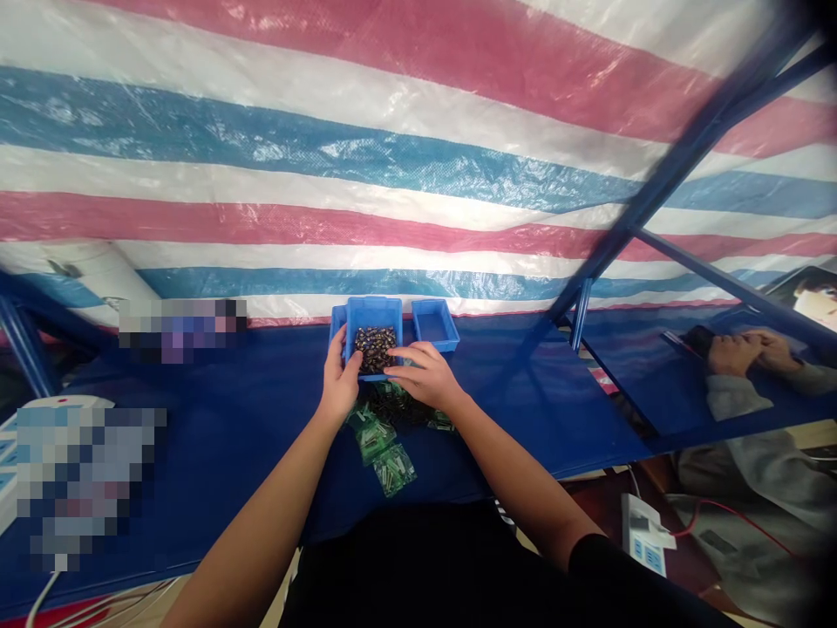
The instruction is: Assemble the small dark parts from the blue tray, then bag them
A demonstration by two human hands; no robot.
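Note:
A blue bin [374, 311] holds a heap of small dark and brassy parts [375, 347]. My left hand [340, 380] grips the bin's left side, thumb over the near left corner. At the bin's right side is my right hand [425, 375], its fingers apart and reaching over the rim to the parts; no part can be made out in its grasp. Below the bin, green-tinted clear bags [375, 437] with small metal pieces lie beside a dark pile [398, 406]. Another blue bin [338, 319] is partly hidden behind the left side of the full one.
An empty-looking blue bin [435, 324] stands to the right on the blue table [523, 392]. Power strips [58, 406] and blurred items are at left. Blue metal posts [580, 314] rise at right, beyond which another person's hands [742, 351] show. Striped sheeting hangs behind.

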